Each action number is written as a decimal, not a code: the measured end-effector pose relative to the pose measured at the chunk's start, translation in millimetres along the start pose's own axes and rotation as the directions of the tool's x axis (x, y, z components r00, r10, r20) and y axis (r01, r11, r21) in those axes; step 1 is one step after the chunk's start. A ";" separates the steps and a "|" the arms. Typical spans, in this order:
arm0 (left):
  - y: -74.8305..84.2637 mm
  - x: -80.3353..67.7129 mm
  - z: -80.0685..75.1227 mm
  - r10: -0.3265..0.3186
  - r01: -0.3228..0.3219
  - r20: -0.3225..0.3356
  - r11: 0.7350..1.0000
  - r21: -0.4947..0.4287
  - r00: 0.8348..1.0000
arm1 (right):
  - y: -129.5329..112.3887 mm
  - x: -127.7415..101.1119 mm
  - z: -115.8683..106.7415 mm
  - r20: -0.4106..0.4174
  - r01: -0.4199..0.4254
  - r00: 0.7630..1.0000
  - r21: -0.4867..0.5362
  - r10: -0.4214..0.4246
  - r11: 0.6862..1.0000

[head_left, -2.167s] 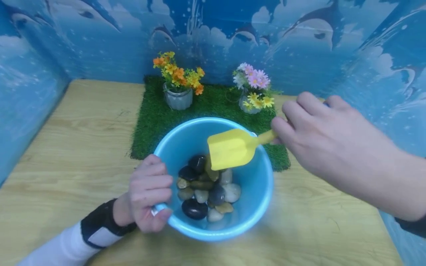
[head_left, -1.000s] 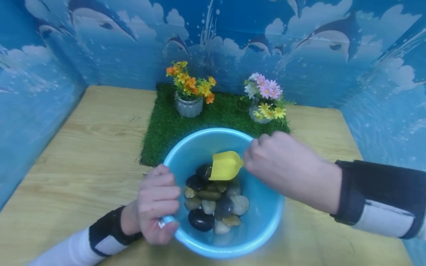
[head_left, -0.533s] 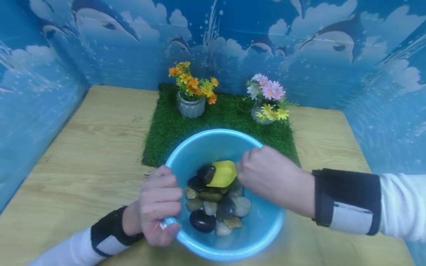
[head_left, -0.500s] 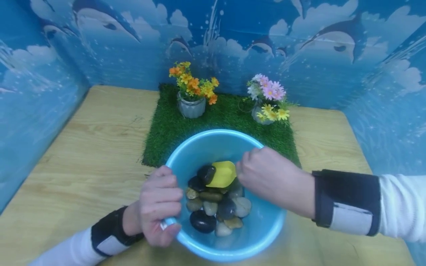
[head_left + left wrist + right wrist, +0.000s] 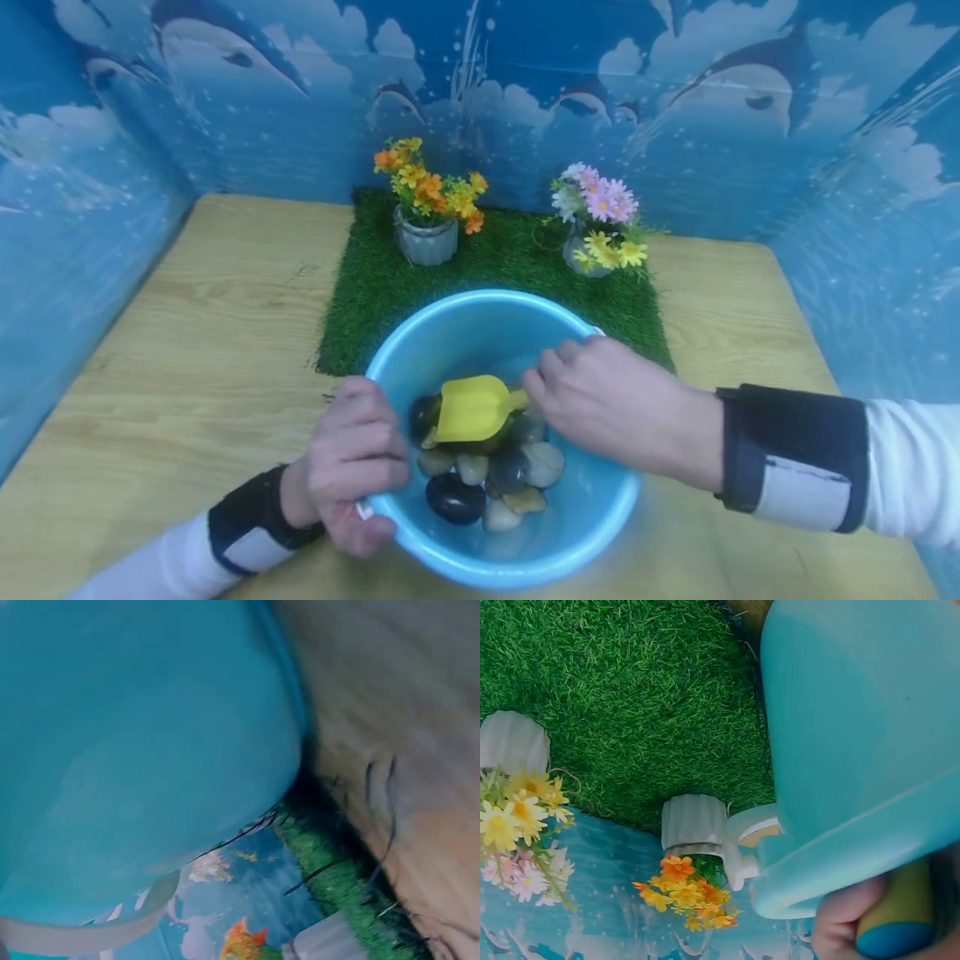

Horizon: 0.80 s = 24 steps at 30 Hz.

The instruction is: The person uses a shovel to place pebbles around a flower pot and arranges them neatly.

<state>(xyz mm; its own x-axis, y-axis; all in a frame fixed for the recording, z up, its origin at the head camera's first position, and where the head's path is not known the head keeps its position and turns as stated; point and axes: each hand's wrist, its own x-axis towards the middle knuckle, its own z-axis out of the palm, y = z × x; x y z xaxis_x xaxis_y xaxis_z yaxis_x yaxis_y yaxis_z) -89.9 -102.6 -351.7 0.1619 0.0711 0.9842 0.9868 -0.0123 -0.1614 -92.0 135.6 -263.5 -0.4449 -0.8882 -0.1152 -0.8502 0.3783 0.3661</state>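
A light blue bucket [image 5: 502,575] stands on the table, with several black, brown and white stones [image 5: 456,498] at its bottom. My left hand [image 5: 360,467] grips its left rim, fingers curled over the edge and thumb outside. Inside the bucket, my right hand [image 5: 600,400] holds a yellow toy shovel [image 5: 472,408] by its handle. The scoop lies over the stones and hides some of them; no stone shows on it. In the right wrist view, the handle's blue end [image 5: 896,939] pokes out of my curled fingers.
Behind the bucket, a green artificial grass mat [image 5: 495,250] carries a pot of orange flowers [image 5: 426,237] and a pot of pink and yellow flowers [image 5: 592,250]. A wooden table [image 5: 202,333] lies beneath. Walls with a dolphin print [image 5: 510,67] enclose the back and sides.
My right hand has lowered the yellow shovel into the bucket, then moved it left across the stones, covering the dark ones there. My left hand has kept its grip on the rim.
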 end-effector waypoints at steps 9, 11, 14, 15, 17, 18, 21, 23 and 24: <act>6.0 -18.8 0.6 -0.039 0.041 -0.032 0.997 0.064 0.999 | -5.5 8.7 6.7 0.020 0.064 0.998 0.024 -0.065 0.998; 6.3 -20.0 0.1 -0.037 0.040 -0.038 0.996 0.077 0.999 | -7.2 13.9 10.5 0.021 0.077 0.997 0.063 -0.078 0.995; 5.8 -20.4 0.0 -0.027 0.030 -0.038 0.996 0.086 0.999 | -7.9 17.4 16.2 0.006 0.075 0.997 0.134 -0.077 0.988; 5.3 -20.4 0.1 -0.022 0.026 -0.039 0.996 0.087 0.999 | -7.4 17.9 17.2 -0.006 0.074 0.997 0.149 -0.074 0.986; 4.5 -20.4 -0.4 -0.021 0.024 -0.033 0.996 0.088 0.999 | -5.5 17.8 17.6 -0.030 0.069 0.997 0.175 -0.065 0.982; 4.1 -20.5 -0.7 -0.020 0.023 -0.033 0.996 0.088 0.999 | -4.5 17.3 17.5 -0.041 0.068 0.997 0.190 -0.062 0.979; 3.7 -22.0 -2.8 -0.029 0.031 -0.027 0.996 0.081 0.999 | -1.5 15.8 15.7 -0.067 0.065 0.996 0.234 -0.050 0.970; 5.3 -23.0 -4.6 -0.050 0.051 -0.014 0.995 0.091 0.999 | 0.0 14.6 14.1 -0.069 0.061 0.997 0.252 -0.045 0.966; 6.2 -23.2 -5.3 -0.060 0.060 -0.008 0.994 0.094 0.998 | 0.7 13.8 12.9 -0.071 0.061 0.996 0.255 -0.044 0.965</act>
<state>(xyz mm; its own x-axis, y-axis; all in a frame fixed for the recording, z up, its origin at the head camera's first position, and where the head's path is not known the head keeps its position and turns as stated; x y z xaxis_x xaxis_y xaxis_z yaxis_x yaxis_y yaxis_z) -87.5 -109.6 -375.1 0.1025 0.0638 0.9927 0.9904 0.0862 -0.1078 -102.4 127.0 -276.8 -0.3855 -0.9204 -0.0651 -0.9194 0.3772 0.1113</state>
